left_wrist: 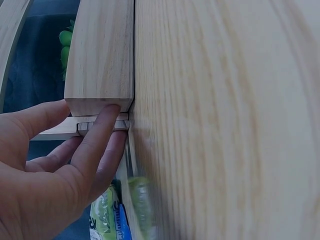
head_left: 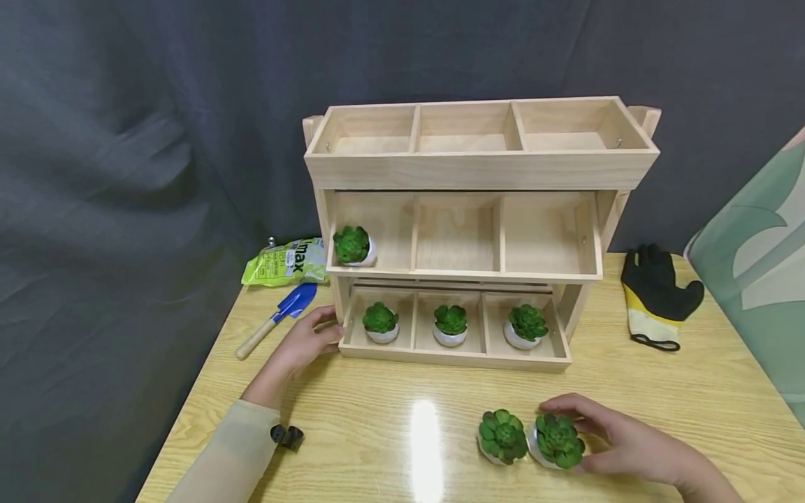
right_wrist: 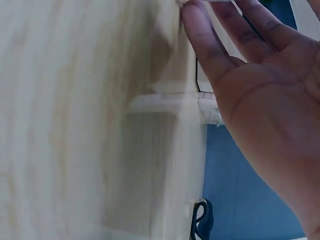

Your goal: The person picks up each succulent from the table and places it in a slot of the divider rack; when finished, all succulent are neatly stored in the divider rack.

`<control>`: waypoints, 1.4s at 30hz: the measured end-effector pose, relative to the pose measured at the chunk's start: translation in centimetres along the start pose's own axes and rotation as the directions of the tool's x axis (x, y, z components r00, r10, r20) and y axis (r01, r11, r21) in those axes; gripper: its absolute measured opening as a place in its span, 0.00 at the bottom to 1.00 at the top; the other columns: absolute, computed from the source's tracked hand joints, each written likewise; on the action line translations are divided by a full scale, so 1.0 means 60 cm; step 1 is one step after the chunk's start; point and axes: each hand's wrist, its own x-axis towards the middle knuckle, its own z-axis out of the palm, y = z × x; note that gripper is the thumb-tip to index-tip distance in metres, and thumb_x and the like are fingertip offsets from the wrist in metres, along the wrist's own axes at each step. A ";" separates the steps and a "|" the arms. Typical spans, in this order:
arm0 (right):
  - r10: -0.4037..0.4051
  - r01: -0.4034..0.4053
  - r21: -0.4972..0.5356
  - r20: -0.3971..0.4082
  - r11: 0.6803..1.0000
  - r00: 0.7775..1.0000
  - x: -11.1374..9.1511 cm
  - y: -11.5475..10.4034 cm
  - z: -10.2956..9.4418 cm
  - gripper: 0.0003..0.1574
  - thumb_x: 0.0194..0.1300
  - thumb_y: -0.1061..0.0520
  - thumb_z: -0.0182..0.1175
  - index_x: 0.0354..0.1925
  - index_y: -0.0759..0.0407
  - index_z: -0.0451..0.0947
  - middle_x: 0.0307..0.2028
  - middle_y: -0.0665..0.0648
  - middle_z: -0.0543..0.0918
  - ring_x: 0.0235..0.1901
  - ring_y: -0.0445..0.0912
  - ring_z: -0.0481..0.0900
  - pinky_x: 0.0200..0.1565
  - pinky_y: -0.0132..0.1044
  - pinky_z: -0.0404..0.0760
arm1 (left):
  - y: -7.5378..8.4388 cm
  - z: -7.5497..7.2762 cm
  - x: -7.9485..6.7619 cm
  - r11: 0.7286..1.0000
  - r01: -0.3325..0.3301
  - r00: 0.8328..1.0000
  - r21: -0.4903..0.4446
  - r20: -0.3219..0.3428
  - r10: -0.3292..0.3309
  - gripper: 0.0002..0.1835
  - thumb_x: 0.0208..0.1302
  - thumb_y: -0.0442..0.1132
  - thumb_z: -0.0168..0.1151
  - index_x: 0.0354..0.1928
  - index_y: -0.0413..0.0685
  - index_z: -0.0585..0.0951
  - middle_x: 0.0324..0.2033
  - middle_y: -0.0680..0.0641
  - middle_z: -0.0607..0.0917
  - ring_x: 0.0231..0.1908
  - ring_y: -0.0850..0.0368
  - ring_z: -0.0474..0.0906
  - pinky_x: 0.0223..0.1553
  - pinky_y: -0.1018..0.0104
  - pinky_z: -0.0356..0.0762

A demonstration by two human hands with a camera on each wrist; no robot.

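A three-tier light wood planter shelf [head_left: 481,171] stands at the back of the table. My left hand [head_left: 308,339] touches the left end of its bottom tray [head_left: 453,360]; in the left wrist view the hand's [left_wrist: 65,165] fingertips rest against the tray's end [left_wrist: 100,90]. At the front right, my right hand [head_left: 619,440] holds a potted succulent [head_left: 558,441] in a white pot, fingers behind and thumb in front. Another potted succulent [head_left: 503,436] stands just left of it. In the right wrist view, the pot is mostly cut off above my hand [right_wrist: 260,80].
The bottom tray has one succulent [head_left: 450,321] per compartment. One more succulent [head_left: 353,246] sits in the middle tier's left compartment. Left of the shelf lie a green bag [head_left: 283,264] and a blue trowel [head_left: 277,321]. A black and yellow glove [head_left: 657,297] lies at right.
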 end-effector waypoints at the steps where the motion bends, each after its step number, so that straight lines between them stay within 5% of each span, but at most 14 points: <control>1: 0.013 -0.013 0.004 -0.002 1.000 1.000 0.001 0.000 0.001 0.46 0.69 0.65 0.69 0.79 0.63 0.61 0.73 0.37 0.73 0.67 0.25 0.72 0.63 0.18 0.75 | 0.000 0.000 0.000 1.000 0.002 1.000 0.002 -0.002 -0.002 0.34 0.81 0.37 0.59 0.83 0.43 0.60 0.81 0.33 0.62 0.76 0.31 0.70 0.66 0.46 0.85; 17: 0.045 -0.044 0.014 -0.007 0.999 0.999 0.011 -0.002 0.010 0.41 0.71 0.62 0.70 0.75 0.61 0.65 0.67 0.41 0.76 0.63 0.28 0.75 0.60 0.19 0.76 | -0.003 -0.002 0.003 1.000 -0.001 1.000 0.003 0.004 0.001 0.34 0.82 0.38 0.58 0.83 0.44 0.60 0.81 0.33 0.62 0.76 0.30 0.69 0.67 0.45 0.84; 27: 0.156 -0.161 -0.056 -0.084 0.985 0.984 0.008 -0.006 -0.002 0.41 0.68 0.57 0.73 0.74 0.55 0.68 0.65 0.35 0.76 0.62 0.22 0.71 0.56 0.17 0.73 | -0.003 -0.001 0.003 1.000 0.003 1.000 0.000 0.002 -0.003 0.34 0.82 0.38 0.58 0.83 0.44 0.60 0.81 0.33 0.62 0.76 0.31 0.70 0.67 0.45 0.84; 37: -0.006 -0.011 -0.111 -0.154 0.994 0.988 0.002 -0.027 -0.012 0.43 0.67 0.66 0.71 0.75 0.59 0.67 0.69 0.34 0.73 0.66 0.23 0.70 0.62 0.16 0.72 | -0.002 -0.001 0.003 1.000 0.001 1.000 0.000 0.003 -0.001 0.34 0.82 0.39 0.58 0.83 0.44 0.60 0.81 0.34 0.62 0.76 0.31 0.70 0.68 0.45 0.84; 42: -0.022 0.002 -0.119 -0.168 0.993 0.986 0.005 -0.042 -0.016 0.43 0.67 0.67 0.71 0.75 0.58 0.67 0.69 0.37 0.74 0.66 0.24 0.71 0.63 0.17 0.72 | -0.003 -0.001 0.002 1.000 0.001 1.000 -0.001 0.006 -0.001 0.34 0.82 0.39 0.59 0.83 0.45 0.61 0.81 0.34 0.62 0.76 0.31 0.70 0.67 0.45 0.84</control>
